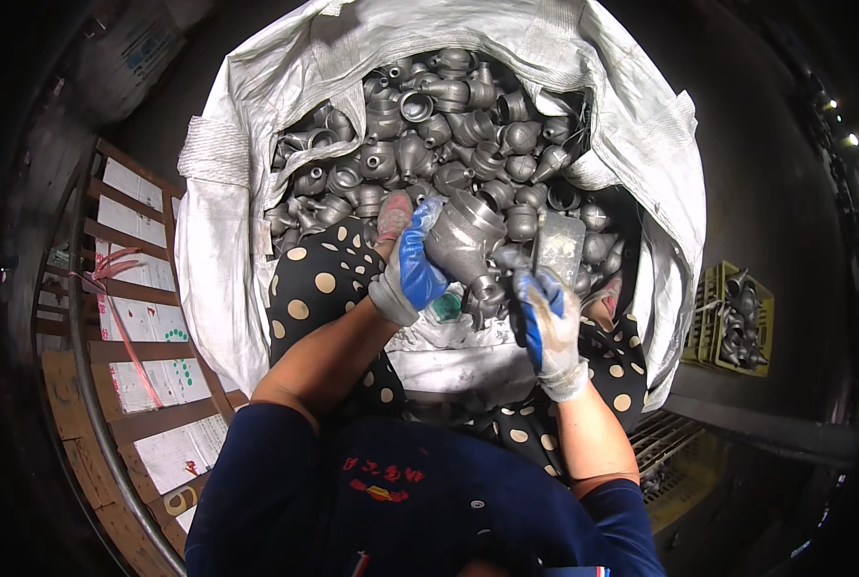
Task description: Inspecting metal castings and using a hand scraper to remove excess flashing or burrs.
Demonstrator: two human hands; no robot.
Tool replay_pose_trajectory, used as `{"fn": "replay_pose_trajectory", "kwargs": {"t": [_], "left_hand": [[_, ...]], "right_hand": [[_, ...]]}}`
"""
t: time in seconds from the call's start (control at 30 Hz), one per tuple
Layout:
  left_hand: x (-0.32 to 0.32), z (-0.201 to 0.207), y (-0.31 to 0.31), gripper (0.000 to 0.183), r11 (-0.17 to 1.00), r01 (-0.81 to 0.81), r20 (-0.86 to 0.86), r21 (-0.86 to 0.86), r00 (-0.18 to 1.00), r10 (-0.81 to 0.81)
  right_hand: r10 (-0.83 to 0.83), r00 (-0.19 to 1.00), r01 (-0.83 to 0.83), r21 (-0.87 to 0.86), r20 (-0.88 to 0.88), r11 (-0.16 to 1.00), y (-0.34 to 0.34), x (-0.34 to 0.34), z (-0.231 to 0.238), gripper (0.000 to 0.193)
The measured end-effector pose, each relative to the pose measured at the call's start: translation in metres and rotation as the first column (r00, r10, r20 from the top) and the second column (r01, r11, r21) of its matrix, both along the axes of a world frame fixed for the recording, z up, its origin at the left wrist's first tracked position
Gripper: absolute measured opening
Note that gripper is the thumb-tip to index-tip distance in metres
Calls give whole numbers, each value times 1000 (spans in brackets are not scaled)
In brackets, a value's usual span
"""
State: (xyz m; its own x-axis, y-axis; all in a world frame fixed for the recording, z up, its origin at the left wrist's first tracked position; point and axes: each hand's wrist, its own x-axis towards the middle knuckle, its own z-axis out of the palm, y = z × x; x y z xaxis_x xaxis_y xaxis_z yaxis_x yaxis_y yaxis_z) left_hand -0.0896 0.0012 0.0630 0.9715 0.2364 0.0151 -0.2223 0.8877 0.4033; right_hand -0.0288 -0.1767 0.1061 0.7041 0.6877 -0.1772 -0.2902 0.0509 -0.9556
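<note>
a wooden rack (pixel 141 352) with white boards stands at the left, beside a white bulk bag (pixel 213 260). the gloved left hand (pixel 416 264) grasps the left side of a large grey metal fitting (pixel 466 236), held over the near edge of a heap of fittings (pixel 413 159). the gloved right hand (pixel 553 332) has its fingers clenched on a flat grey tool (pixel 558 245). farther right sits a yellow crate (pixel 704 332).

The head-worn fisheye camera looks steeply down from above the wearer's shirt (pixel 256 481) into the white sack (pixel 646 135). The left hand (pixel 416 258) and right hand (pixel 551 332) register at close range, near centre. Straight edges bow toward the rim.
</note>
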Motion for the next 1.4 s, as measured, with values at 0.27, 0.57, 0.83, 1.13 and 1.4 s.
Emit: {"fn": "replay_pose_trajectory", "kwargs": {"t": [0.27, 0.57, 0.83, 1.13, 1.4], "left_hand": [[3, 1, 0, 58, 995, 103, -23, -8, 994, -103], [-1, 10, -2, 56, 981, 188, -16, -44, 982, -188], [-4, 6, -4, 57, 995, 91, -214, 47, 974, -79], [-9, -29, 3, 43, 839, -186, -31, 511, 972, 234], [-11, 1, 3, 54, -114, -324, 343, 939, 863, 371]], "right_hand": [[104, 441, 57, -143, 892, 988, -6, 20, -3, 44], [235, 324, 105, -281, 916, 954, -6, 12, -2, 50], [303, 351, 123, -364, 886, 923, -8, 9, -4, 49], [312, 435, 136, -404, 845, 904, -7, 6, -5, 49], [244, 506, 138, -357, 827, 924, -4, 4, -2, 42]]}}
